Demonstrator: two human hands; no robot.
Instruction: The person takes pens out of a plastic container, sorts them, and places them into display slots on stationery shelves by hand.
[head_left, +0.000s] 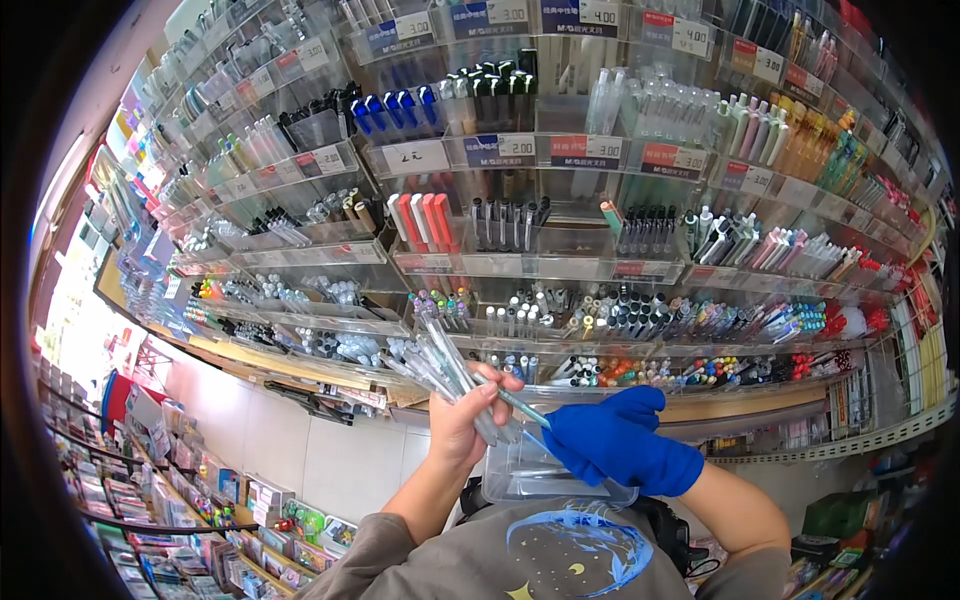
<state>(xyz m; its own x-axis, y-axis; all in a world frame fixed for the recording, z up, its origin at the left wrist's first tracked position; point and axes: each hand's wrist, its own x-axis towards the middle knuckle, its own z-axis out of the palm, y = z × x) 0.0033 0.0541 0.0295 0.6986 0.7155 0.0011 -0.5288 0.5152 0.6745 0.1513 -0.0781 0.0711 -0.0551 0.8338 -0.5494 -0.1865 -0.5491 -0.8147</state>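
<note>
My left hand (465,415) is bare and wrapped round a bundle of clear and grey pens (435,362), which fan out toward the upper left. My right hand (600,432) wears a blue glove, and its fingertips pinch the lower end of a slim greenish pen (523,408). That pen's upper part reaches the fingers of my left hand. Just below both hands, against my shirt, is a clear plastic box (510,487) with a few pens in it.
A tall clear pen rack (590,150) with price tags and many rows of pens curves across the front. Low shelves of stationery (170,500) stand at the lower left, beside the pale tiled floor (335,455). A wire mesh rack (930,350) is at the right.
</note>
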